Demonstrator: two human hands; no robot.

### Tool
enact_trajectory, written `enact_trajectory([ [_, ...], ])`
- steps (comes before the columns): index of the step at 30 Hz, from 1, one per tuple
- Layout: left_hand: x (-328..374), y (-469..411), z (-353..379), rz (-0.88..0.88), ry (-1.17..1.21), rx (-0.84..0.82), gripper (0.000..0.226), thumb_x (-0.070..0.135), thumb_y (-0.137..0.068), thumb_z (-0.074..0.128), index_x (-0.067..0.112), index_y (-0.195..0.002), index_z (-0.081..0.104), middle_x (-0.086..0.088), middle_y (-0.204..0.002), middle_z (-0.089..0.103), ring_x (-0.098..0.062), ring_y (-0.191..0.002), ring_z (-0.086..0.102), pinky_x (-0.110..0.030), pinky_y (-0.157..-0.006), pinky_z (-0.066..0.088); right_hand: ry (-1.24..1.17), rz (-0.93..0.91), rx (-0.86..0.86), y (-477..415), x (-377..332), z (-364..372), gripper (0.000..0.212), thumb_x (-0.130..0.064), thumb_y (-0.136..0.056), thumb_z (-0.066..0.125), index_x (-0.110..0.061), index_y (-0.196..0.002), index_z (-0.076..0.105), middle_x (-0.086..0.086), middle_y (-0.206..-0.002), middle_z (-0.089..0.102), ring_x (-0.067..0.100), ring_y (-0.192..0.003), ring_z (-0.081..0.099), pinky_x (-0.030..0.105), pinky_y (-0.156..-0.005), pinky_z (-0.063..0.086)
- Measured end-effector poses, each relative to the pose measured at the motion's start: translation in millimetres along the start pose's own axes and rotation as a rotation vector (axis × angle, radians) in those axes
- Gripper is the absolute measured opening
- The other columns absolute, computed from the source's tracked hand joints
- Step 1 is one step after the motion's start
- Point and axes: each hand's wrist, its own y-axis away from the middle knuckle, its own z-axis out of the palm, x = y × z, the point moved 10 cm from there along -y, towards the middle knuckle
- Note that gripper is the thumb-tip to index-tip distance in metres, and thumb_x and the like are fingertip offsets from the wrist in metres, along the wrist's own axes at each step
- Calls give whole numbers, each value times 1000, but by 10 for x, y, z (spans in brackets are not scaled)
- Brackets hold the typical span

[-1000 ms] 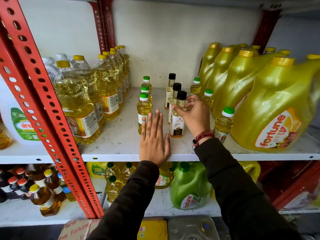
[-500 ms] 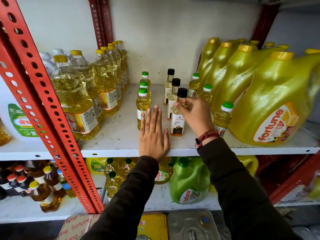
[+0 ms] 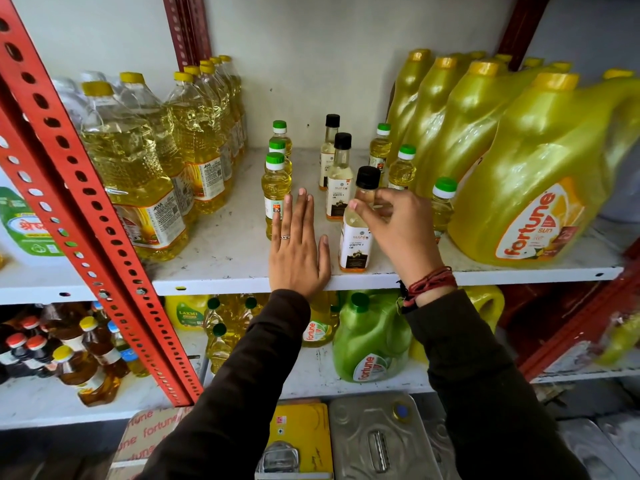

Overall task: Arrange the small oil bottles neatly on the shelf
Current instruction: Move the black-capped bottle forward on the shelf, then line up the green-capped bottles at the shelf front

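Small oil bottles stand in three rows on the white shelf (image 3: pixel 221 261). A left row of green-capped yellow bottles (image 3: pixel 275 188) runs back to the wall. The middle row has black-capped coconut oil bottles (image 3: pixel 340 178). Its front bottle (image 3: pixel 356 242) stands upright near the shelf edge. My right hand (image 3: pixel 398 230) pinches that bottle's neck between thumb and fingers. Another green-capped row (image 3: pixel 402 168) runs along the right, and its front bottle (image 3: pixel 444 202) is partly hidden by my right hand. My left hand (image 3: pixel 298 251) lies flat on the shelf, palm down, between the left and middle rows.
Large clear oil bottles (image 3: pixel 138 174) crowd the shelf's left side; big yellow Fortune jugs (image 3: pixel 540 188) fill the right. A red perforated upright (image 3: pixel 79 209) crosses diagonally at left. The lower shelf holds a green jug (image 3: pixel 370 344) and more bottles. Metal tins (image 3: pixel 381 441) sit below.
My right hand has slid up from the front black-capped bottle's shoulder to its neck, fingers looser. The left hand stays flat on the shelf.
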Motion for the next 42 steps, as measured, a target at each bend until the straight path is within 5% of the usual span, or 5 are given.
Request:
enact_trajectory([
  [18, -7, 11, -9, 4, 43, -15, 71, 40, -102, 29, 6, -164, 17, -11, -173, 10, -27, -161, 5, -37, -130, -8, -36, 54, 3, 56, 39, -25, 36, -44, -83, 77, -14, -104, 78, 2, -97, 79, 13, -88, 74, 37, -83, 63],
  [26, -188, 68, -180, -35, 139, 19, 68, 37, -103, 29, 8, -164, 20, -7, -173, 13, -20, -160, 0, -35, -129, -10, -14, 23, 60, 74, -137, -176, 71, -59, -85, 69, -14, -139, 58, 4, -141, 64, 18, -129, 60, 32, -108, 50],
  [31, -636, 161, -278, -61, 78, 6, 67, 37, -104, 26, 7, -164, 18, -8, -173, 11, -22, -161, 0, -36, -130, -9, -138, -153, 211, 54, -679, -365, 61, -52, -88, 69, -17, -138, 59, 0, -140, 64, 8, -130, 58, 21, -108, 46],
  [36, -935, 94, -422, -53, 72, 20, 67, 36, -103, 27, 5, -163, 22, -10, -172, 15, -25, -160, 5, -37, -130, -7, -206, -138, -12, -110, -980, 257, 60, -38, -89, 73, -10, -139, 57, 9, -142, 63, 19, -133, 59, 36, -113, 47],
  [42, -973, 94, -437, -21, 82, 7, 67, 35, -103, 25, 4, -162, 23, -10, -172, 16, -25, -160, 4, -35, -130, -9, -156, 68, -261, -320, -804, 1085, 45, -27, -90, 71, -4, -128, 61, 18, -131, 67, 32, -125, 61, 37, -104, 46],
])
